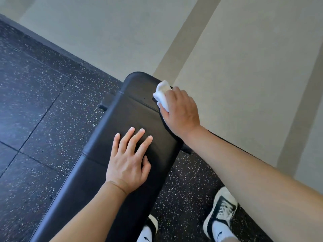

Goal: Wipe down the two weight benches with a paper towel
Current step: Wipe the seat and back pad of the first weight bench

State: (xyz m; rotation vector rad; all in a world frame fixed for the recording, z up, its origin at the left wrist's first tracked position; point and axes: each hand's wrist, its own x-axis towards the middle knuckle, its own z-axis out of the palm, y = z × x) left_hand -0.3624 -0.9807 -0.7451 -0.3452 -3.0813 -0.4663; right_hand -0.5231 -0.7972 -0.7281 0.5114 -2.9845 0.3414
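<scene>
Your right hand (180, 110) hid most of the towel (162, 94), fingers curled over it at the bench's (122, 123) far right edge. Your left hand (129, 159) lay flat mid-pad, fingers spread.

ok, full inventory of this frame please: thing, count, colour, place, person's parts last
bench: one, black padded, runs from bottom left up to the wall
paper towel: one, white, bunched, on the bench's far right edge
floor: black rubber tiles with pale flecks, left and under the bench
wall: pale beige, top and right
shoes: two, black and white, bottom right on the floor, one partly behind the bench
left hand: fingers spread flat on the bench top
right hand: grips the paper towel against the bench edge
</scene>
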